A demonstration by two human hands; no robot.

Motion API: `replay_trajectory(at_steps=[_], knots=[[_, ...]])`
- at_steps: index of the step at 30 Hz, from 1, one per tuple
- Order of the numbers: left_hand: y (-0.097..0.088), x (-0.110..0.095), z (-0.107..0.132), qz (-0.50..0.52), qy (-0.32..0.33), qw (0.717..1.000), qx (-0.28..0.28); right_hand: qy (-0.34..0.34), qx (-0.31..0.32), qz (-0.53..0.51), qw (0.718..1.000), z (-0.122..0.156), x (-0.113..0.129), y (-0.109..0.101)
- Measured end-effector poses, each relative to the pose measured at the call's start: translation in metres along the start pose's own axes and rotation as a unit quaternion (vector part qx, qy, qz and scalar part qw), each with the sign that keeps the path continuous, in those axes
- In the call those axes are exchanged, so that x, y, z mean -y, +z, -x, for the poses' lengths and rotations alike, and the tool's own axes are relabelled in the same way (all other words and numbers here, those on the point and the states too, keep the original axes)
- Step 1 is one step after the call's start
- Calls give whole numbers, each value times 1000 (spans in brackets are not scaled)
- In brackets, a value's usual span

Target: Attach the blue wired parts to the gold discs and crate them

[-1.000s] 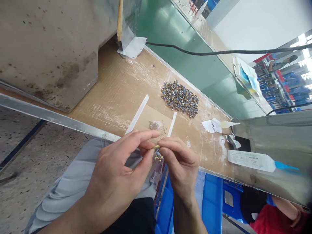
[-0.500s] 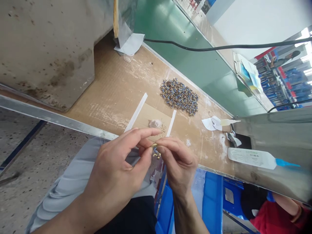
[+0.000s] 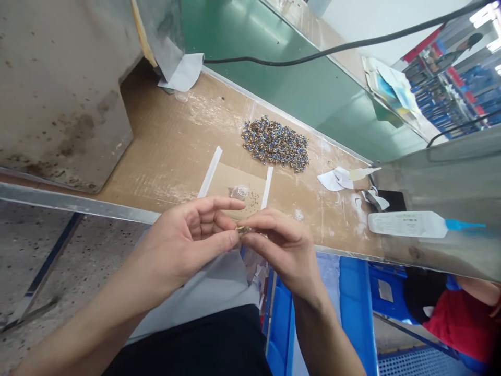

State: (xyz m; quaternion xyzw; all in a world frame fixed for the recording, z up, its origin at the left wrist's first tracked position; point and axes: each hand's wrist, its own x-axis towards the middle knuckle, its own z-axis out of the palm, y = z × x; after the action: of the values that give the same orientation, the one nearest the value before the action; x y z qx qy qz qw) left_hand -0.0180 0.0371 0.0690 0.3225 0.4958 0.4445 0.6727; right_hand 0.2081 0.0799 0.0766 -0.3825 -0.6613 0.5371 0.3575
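Observation:
Between my fingertips is a small gold-coloured metal piece [image 3: 243,229], mostly covered by the fingers. My left hand [image 3: 191,232] pinches one side of it with the thumb and a finger, its forefinger stretched out above. My right hand [image 3: 285,245] grips the other side between thumb and forefinger. Just beyond the hands, a small clear plastic bag [image 3: 239,192] and scattered tiny gold bits [image 3: 254,198] lie on a cardboard sheet [image 3: 242,175] with white tape along two sides. Farther back sits a pile of small blue and gold pieces [image 3: 276,143].
A stained metal housing [image 3: 58,99] stands at the left of the workbench [image 3: 164,141]. On the right lie a white bottle with a blue nozzle [image 3: 407,223], paper scraps [image 3: 335,179] and a pale small-tipped bottle [image 3: 362,173]. A black cable [image 3: 282,62] crosses above. Blue bins [image 3: 354,303] stand below; a person in red sits at right.
The view has shifted and tilted. The piece has turned in my fingers: its blue part, visible before, is hidden now. My left fingers have spread a little more.

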Motion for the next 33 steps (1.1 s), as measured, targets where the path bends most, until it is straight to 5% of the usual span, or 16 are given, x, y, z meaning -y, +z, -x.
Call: replay_trajectory(at_steps=[7, 22, 26, 29, 33], knots=[[12, 5, 3, 53, -14, 998, 19, 123, -26, -254, 959, 16, -3, 2], [62, -3, -4, 136, -120, 980, 88, 107, -77, -327, 936, 48, -5, -29], [79, -3, -9, 79, -117, 986, 88, 62, -85, -291, 951, 60, -7, -42], [94, 9, -12, 4, -96, 994, 56, -2, -140, -164, 976, 74, -13, -52], [97, 37, -17, -136, -21, 991, -2, -73, -229, 11, 971, 100, -30, -62]])
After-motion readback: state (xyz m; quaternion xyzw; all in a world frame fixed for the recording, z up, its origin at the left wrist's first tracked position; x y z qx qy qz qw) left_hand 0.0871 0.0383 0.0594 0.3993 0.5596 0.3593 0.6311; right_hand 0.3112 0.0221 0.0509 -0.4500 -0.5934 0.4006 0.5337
